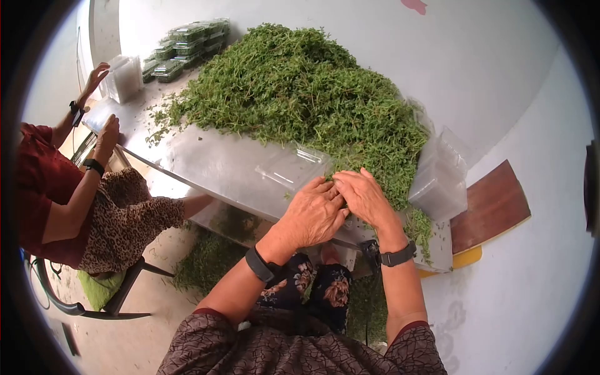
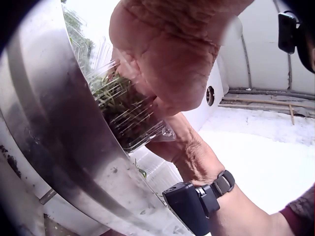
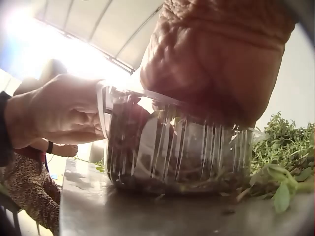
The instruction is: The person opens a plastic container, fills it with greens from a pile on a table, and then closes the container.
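A clear ribbed plastic container (image 3: 177, 157) with leafy green stems inside stands on the metal table, in front of me. My left hand (image 1: 312, 212) grips it at the side; in the right wrist view its fingers are at the rim. Over the container's top lies my right hand (image 1: 365, 197), fingers stretched toward the left hand and pressing down on the greens (image 2: 118, 93). Both hands mostly cover the container in the head view. A transparent plastic lid or tray (image 1: 294, 167) lies on the table just beyond my left hand.
A large heap of greens (image 1: 300, 87) fills the table's back. Stacked clear containers (image 1: 440, 178) stand at right, beside a brown board (image 1: 490, 197). Filled boxes (image 1: 187, 47) are piled far left. Another person (image 1: 69, 194) sits at left near more containers (image 1: 125, 78).
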Demonstrator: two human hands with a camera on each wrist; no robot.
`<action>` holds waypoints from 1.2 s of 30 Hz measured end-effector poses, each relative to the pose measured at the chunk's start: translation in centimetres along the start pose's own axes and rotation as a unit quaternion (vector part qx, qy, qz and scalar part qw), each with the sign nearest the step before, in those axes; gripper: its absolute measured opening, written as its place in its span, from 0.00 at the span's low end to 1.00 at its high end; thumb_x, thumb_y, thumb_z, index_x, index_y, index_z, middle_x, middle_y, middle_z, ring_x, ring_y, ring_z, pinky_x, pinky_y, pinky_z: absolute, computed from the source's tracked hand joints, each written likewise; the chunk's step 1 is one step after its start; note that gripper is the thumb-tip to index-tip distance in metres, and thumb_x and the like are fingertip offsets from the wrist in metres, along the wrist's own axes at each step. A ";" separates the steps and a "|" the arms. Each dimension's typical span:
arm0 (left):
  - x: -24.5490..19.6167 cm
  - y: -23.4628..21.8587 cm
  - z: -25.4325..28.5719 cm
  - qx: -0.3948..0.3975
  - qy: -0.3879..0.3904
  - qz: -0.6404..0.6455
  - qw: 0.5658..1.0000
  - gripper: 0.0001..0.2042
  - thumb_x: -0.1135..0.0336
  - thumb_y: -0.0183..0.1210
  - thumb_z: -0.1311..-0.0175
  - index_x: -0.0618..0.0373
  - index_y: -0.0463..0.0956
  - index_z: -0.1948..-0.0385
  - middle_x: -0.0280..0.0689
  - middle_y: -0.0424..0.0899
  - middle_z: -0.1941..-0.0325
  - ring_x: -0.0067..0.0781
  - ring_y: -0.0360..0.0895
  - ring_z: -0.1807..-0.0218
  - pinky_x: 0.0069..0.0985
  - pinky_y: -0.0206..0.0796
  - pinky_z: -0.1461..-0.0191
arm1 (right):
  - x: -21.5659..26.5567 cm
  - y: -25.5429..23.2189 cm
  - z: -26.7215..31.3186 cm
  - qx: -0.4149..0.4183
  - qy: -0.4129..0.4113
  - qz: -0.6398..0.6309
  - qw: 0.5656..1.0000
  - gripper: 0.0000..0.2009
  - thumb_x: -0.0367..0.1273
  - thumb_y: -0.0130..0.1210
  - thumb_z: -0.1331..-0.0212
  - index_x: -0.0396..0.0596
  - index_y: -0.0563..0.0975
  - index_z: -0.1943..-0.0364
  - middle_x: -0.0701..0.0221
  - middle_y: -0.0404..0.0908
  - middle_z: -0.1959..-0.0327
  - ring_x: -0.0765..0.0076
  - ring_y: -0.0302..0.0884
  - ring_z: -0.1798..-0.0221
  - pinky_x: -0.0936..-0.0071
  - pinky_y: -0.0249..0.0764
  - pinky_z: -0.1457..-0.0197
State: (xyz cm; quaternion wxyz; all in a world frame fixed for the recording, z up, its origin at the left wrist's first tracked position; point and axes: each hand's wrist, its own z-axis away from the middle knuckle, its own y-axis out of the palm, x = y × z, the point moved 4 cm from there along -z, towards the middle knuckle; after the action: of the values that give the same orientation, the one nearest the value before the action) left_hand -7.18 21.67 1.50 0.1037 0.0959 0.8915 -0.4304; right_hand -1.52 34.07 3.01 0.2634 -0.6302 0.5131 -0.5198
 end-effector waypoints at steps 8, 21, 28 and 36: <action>0.1 0.3 0.1 -0.010 0.005 -0.023 1.000 0.16 0.63 0.51 0.38 0.67 0.77 0.57 0.49 0.79 0.48 0.47 0.73 0.43 0.41 0.57 0.32 | 0.1 -1.0 -0.5 -0.074 0.018 -0.025 0.997 0.19 0.38 0.45 0.33 0.37 0.76 0.50 0.54 0.77 0.46 0.51 0.71 0.39 0.54 0.52 0.27; 0.0 0.1 -0.1 -0.026 0.000 0.011 1.000 0.14 0.65 0.52 0.40 0.66 0.77 0.58 0.48 0.80 0.49 0.47 0.75 0.45 0.41 0.60 0.35 | 0.2 0.0 -0.5 -0.039 0.018 0.027 0.999 0.19 0.40 0.43 0.32 0.40 0.78 0.51 0.52 0.79 0.51 0.48 0.66 0.37 0.53 0.55 0.29; 0.1 0.1 -0.2 0.003 -0.004 0.001 1.000 0.14 0.65 0.52 0.39 0.65 0.76 0.57 0.48 0.80 0.50 0.46 0.74 0.43 0.40 0.59 0.34 | -0.5 -0.6 -0.3 -0.029 0.054 -0.019 0.998 0.21 0.44 0.41 0.30 0.45 0.76 0.47 0.52 0.75 0.44 0.49 0.65 0.35 0.55 0.57 0.31; 0.7 -1.8 0.7 -0.053 -0.013 0.052 0.997 0.21 0.62 0.46 0.32 0.65 0.68 0.42 0.50 0.65 0.32 0.47 0.59 0.29 0.42 0.45 0.25 | -0.4 -4.4 5.8 -0.188 0.147 -0.233 0.943 0.27 0.49 0.40 0.30 0.40 0.71 0.41 0.56 0.75 0.42 0.56 0.72 0.39 0.68 0.64 0.35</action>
State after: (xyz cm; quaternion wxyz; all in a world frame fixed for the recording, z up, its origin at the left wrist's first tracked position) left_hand -8.24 20.11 2.25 0.1422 0.1312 0.9056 -0.3775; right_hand 5.54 34.75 4.75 -0.0665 -0.6866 0.4737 -0.5475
